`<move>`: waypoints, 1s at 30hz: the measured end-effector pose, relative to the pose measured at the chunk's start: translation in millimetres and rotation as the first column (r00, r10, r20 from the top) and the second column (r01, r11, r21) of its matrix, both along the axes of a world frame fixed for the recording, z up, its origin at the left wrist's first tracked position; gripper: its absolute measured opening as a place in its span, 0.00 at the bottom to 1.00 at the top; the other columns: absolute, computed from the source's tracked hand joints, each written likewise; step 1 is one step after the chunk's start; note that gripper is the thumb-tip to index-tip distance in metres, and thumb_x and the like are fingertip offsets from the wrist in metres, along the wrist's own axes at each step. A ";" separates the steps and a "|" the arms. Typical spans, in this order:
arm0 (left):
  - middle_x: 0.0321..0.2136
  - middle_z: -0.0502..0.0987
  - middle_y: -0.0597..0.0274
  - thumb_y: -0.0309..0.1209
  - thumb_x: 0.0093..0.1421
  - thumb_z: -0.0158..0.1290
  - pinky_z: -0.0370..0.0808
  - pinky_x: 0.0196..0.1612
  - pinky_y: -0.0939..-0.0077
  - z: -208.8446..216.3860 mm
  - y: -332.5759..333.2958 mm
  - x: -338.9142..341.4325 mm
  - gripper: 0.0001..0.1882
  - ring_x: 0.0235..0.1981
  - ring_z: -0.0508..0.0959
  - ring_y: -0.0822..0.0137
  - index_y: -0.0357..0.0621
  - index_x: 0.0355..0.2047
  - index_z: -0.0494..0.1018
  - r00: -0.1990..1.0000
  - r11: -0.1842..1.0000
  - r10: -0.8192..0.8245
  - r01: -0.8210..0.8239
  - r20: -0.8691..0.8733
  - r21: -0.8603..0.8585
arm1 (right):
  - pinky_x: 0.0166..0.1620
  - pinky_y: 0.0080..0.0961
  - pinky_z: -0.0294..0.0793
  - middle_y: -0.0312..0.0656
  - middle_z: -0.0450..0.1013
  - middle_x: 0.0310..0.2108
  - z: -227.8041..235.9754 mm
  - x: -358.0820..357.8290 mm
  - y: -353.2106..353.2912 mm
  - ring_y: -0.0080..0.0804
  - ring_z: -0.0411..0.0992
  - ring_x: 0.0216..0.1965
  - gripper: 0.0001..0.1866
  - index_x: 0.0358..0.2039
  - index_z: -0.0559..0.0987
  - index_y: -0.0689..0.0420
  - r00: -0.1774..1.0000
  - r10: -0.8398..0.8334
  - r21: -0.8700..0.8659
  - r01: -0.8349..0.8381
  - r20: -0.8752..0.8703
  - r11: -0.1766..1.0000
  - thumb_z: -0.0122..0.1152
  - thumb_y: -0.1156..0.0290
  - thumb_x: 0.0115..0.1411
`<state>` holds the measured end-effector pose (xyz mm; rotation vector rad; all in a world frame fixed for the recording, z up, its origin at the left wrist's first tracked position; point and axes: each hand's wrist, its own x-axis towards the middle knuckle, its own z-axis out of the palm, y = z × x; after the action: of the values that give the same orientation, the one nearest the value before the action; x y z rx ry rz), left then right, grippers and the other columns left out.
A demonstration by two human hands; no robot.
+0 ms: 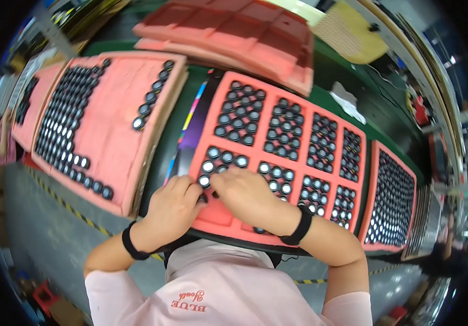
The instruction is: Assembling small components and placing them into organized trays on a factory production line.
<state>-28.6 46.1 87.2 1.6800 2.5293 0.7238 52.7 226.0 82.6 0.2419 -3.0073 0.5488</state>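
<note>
Both my hands are over the near left part of a pink foam tray (206, 136) divided into compartments. My left hand (171, 205) is closed at the tray's left edge, its fingertips pinching a small black round part (202, 199). Close beside it, my right hand (247, 196) has its fingers bent down into the same compartment; what its fingertips hold is hidden. Just beyond the fingers stand several black round parts with shiny lens-like tops (227, 157). The other compartments hold rows of the same parts.
On the left lies a larger pink foam board (109, 125) with rows of black parts. Another full pink tray (371, 201) is on the right. Stacked pink trays (228, 32) stand at the back, near a white cloth (348, 103). A person's arm (4, 136) shows far left.
</note>
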 end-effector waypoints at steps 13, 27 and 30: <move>0.33 0.70 0.55 0.17 0.49 0.58 0.75 0.33 0.74 32.2 21.3 8.6 0.14 0.33 0.75 0.64 0.35 0.37 0.71 0.849 0.997 -0.048 0.013 0.526 0.071 | 0.39 0.18 0.74 0.39 0.65 0.40 42.8 70.8 56.3 0.22 0.71 0.40 0.11 0.41 0.73 0.66 0.973 -0.180 -0.932 0.197 0.147 0.305 0.56 0.85 0.57; 0.36 0.68 0.59 0.26 0.60 0.53 0.76 0.34 0.78 43.9 141.1 18.3 0.13 0.31 0.74 0.70 0.35 0.44 0.67 0.189 0.754 -0.549 -0.308 0.814 0.580 | 0.38 0.21 0.76 0.39 0.74 0.35 14.1 187.3 200.5 0.28 0.74 0.37 0.10 0.43 0.74 0.61 0.548 -0.827 -0.789 -0.449 0.127 -0.419 0.56 0.74 0.61; 0.36 0.69 0.59 0.26 0.61 0.52 0.76 0.33 0.78 22.6 140.1 7.3 0.13 0.31 0.74 0.71 0.35 0.44 0.67 0.210 0.762 -0.505 -0.346 0.837 0.547 | 0.38 0.21 0.75 0.39 0.74 0.35 31.6 221.6 200.6 0.28 0.73 0.37 0.10 0.43 0.74 0.61 0.400 -0.903 -0.832 -0.439 0.156 -0.338 0.55 0.74 0.61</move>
<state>-21.3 186.2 109.9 0.7292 1.1717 2.0106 274.3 426.6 114.2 -0.5460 -0.5411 1.7774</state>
